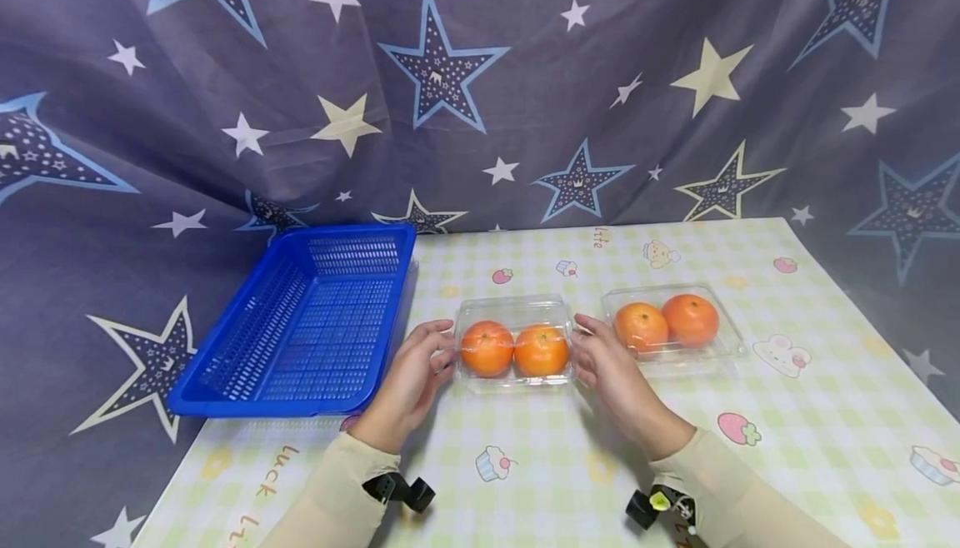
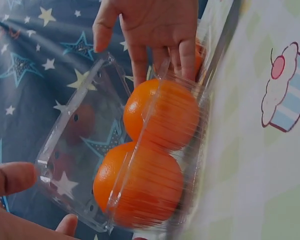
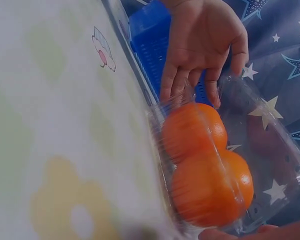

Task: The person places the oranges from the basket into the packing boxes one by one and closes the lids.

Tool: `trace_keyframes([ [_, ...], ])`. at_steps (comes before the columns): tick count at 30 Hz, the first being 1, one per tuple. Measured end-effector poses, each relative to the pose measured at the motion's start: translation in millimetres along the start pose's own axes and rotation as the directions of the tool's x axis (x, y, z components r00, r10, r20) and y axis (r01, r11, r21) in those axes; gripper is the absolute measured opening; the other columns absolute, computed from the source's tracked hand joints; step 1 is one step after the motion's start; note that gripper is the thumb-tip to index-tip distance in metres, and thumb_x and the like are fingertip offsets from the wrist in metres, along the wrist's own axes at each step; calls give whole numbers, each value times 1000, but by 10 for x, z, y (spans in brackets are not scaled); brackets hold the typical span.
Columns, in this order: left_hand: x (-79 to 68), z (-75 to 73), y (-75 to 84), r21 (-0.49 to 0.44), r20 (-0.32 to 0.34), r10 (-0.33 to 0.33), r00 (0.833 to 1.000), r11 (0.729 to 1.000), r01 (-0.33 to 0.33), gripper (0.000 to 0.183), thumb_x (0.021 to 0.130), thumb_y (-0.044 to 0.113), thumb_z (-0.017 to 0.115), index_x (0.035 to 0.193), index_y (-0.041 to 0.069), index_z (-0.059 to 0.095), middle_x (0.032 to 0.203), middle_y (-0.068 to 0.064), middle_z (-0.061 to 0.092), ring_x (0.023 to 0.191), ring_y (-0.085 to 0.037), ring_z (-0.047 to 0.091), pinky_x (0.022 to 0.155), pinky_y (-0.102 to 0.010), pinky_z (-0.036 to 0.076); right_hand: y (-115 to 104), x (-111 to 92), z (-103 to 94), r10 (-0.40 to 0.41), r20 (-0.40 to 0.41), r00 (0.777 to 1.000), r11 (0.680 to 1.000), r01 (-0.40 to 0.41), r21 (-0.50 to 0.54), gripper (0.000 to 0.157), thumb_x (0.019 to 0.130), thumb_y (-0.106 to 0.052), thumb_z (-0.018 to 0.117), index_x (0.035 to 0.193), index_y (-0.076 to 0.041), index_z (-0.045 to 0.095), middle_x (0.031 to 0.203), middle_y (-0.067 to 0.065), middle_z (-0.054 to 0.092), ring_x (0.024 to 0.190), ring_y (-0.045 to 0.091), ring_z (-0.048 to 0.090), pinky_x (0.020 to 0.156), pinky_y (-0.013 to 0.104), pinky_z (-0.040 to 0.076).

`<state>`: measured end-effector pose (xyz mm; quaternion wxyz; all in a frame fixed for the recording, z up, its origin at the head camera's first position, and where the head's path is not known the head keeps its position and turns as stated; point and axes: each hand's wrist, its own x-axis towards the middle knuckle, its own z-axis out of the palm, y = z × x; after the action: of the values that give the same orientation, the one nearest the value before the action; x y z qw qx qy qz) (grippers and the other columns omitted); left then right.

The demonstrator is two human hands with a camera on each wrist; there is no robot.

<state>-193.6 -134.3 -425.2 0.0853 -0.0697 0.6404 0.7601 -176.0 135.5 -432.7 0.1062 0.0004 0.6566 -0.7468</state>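
Observation:
A clear plastic clamshell box stands in the middle of the table with two oranges in it side by side. In the left wrist view its lid tilts up and away from the base. My left hand is at the box's left side, fingertips right at the wall, with the thumb close to the lid's edge in the left wrist view. Opposite it, my right hand has its fingertips at the right wall. Both hands have fairly straight, relaxed fingers. The box's underside is hidden.
Just right of my right hand is another clear clamshell box holding two oranges. A blue plastic basket with perforated walls sits at the table's left edge. Behind the checked tablecloth hangs a star-patterned curtain.

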Motion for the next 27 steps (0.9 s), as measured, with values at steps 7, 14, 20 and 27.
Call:
trace_keyframes([
  [7,47,-45,-82,44,22,20,1000,999,-21,51,93,1,50,143,-3,42,131,-18,44,99,-17,58,98,-38,45,52,-5,-36,18,-2,1000,999,-19,-28,65,105,-24,45,162,-2,22,163,24,30,148,38,38,121,50,35],
  [14,77,-104,-137,34,28,8,1000,999,-9,56,93,1,52,147,0,38,133,-19,47,94,-15,60,93,-37,50,71,-2,-65,62,-3,998,998,-62,-6,62,105,-22,47,158,3,27,148,21,44,126,25,55,113,40,46],
  [20,65,-158,-183,60,34,-12,999,998,10,57,93,4,55,147,-4,38,131,-17,49,102,-14,60,102,-41,50,95,7,-115,74,19,997,996,-73,-48,59,103,-15,48,154,9,31,154,24,39,134,31,50,116,44,45],
  [27,97,-199,-254,107,66,-27,997,994,20,57,93,6,57,144,-9,40,123,-16,56,102,-16,61,99,-40,53,122,19,-168,93,6,996,991,-92,-97,48,101,-13,50,143,9,45,141,22,51,125,27,57,109,43,51],
])
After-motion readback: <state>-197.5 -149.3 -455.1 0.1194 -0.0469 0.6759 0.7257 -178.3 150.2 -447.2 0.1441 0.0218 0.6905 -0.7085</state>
